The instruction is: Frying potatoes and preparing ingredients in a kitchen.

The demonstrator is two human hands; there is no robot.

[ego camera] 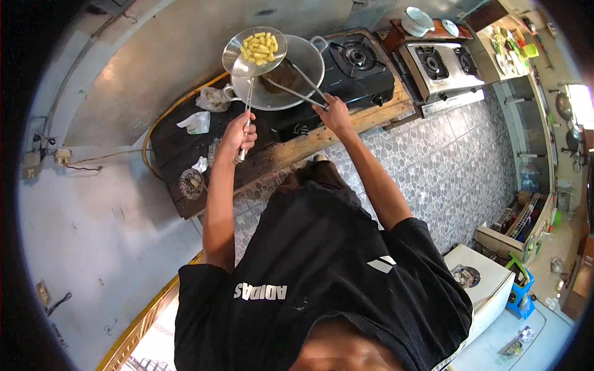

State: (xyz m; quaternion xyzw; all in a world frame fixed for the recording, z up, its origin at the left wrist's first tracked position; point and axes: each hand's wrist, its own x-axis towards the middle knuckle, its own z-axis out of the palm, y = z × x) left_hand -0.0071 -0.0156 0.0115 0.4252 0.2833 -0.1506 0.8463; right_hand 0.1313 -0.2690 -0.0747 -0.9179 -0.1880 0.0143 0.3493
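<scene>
My left hand (pixel 239 137) grips the handle of a wire-mesh skimmer (pixel 230 58). Several short yellow pieces of food (pixel 259 48) lie in its bowl. The skimmer is held above the left part of a large metal wok (pixel 310 55), hiding some of its rim. Dark brown liquid (pixel 280 78) sits in the bottom of the wok. In my right hand (pixel 335 113) is a pair of metal tongs (pixel 299 95), whose arms are spread and reach into the wok. Nothing shows between the tong tips.
A black gas stove (pixel 357 86) carries the wok, with a bare burner (pixel 357 56) to its right. Plastic bags (pixel 213 99) and a jar-like container (pixel 191 184) stand on the dark wooden counter (pixel 162 134). Farther right is a steel two-burner stove (pixel 445 67). A yellow hose (pixel 147 143) runs along the wall.
</scene>
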